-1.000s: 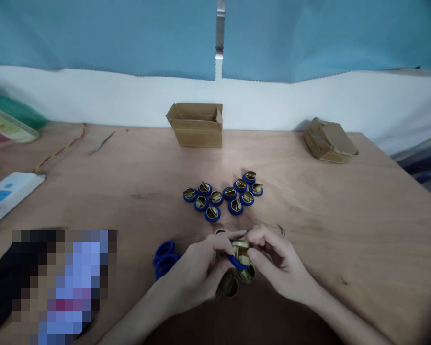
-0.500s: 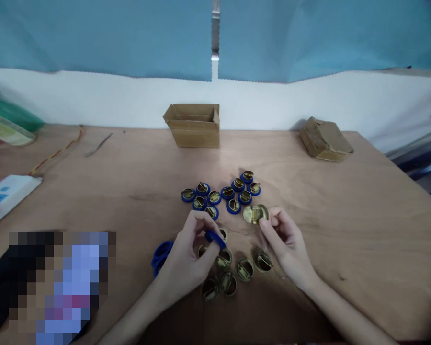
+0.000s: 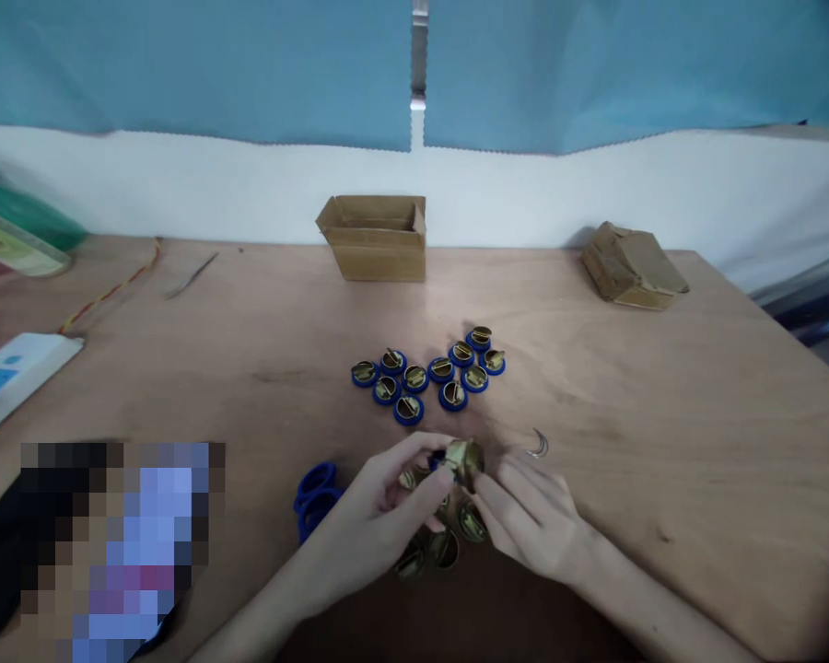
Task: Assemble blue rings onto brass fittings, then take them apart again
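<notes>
Two-handed pinch: left hand (image 3: 379,525) grasps blue ring (image 3: 439,458), right hand (image 3: 531,520) grasps brass disc (image 3: 464,456), low centre of bench (image 3: 663,387); apparently pressing ring on. Ringed discs (image 3: 428,376) at 12 o'clock, spare rings (image 3: 316,493) at 9 o'clock.

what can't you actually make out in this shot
All in the head view:
1. Underside of the brass piece pinched between the left hand and right hand: hidden by fingers.
2. Count of the loose brass pieces: both hands cover some.
3. Contents of the open box: behind its front wall.
4. The patch lower left: pixelated.
5. The white device: cut off by the left edge.
</notes>
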{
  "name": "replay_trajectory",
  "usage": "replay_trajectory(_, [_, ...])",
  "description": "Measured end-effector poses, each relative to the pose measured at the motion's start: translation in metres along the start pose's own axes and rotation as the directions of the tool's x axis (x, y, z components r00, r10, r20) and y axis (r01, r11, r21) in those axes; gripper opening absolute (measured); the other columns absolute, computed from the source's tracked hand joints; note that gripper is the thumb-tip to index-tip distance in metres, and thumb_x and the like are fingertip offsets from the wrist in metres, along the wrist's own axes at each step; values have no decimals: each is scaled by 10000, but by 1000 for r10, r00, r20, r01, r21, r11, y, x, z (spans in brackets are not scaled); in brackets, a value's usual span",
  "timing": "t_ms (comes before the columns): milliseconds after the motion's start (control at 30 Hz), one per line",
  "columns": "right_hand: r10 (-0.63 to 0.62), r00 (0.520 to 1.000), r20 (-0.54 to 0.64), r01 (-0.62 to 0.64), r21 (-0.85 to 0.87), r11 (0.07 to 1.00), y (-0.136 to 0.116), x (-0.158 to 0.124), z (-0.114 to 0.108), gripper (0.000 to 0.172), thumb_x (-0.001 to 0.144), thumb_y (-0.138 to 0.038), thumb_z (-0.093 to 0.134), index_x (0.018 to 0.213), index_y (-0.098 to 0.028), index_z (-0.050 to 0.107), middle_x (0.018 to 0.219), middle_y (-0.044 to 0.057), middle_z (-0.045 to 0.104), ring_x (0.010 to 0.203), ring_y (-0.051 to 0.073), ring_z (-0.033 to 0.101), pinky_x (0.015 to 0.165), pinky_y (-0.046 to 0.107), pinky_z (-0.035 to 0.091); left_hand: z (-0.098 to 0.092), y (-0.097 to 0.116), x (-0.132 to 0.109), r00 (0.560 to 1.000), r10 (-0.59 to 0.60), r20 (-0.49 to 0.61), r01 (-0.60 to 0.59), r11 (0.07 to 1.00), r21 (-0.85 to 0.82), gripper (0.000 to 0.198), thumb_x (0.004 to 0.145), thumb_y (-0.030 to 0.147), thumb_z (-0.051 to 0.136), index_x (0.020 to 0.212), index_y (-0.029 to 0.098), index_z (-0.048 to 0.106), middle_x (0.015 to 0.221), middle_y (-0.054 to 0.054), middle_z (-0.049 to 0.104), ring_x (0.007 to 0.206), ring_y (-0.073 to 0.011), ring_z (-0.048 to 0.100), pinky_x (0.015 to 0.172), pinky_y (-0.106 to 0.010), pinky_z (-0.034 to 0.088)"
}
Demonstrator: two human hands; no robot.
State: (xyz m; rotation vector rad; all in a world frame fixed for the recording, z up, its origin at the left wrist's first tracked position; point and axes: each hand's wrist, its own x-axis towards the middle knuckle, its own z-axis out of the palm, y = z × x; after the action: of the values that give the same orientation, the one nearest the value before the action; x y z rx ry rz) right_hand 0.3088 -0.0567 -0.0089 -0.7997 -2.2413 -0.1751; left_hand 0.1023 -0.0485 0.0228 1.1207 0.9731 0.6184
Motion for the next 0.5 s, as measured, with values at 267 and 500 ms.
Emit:
replay_trajectory(267, [-40,998,56,37,51,998,-2,4,-1,226,980,-91,447,1000,-151,664,688,53,645,614,179,594,583,315,525,2,-6,2,991,84,105,-69,988,-142,397,986,521,557,1269,255,636,1025,-29,650,808,-120,629,805,-265,606])
replay_trajectory(500, [37,993,112,-46,77,996,-2,1,-2,156,977,-100,490,1073,-171,590,705,45,682,613,188,616,581,327,513,0,-12,6,981,134,139,-93,959,-266,316,962,471,629,1186,250,660,1011,-24,628,793,-113,633,757,-248,603])
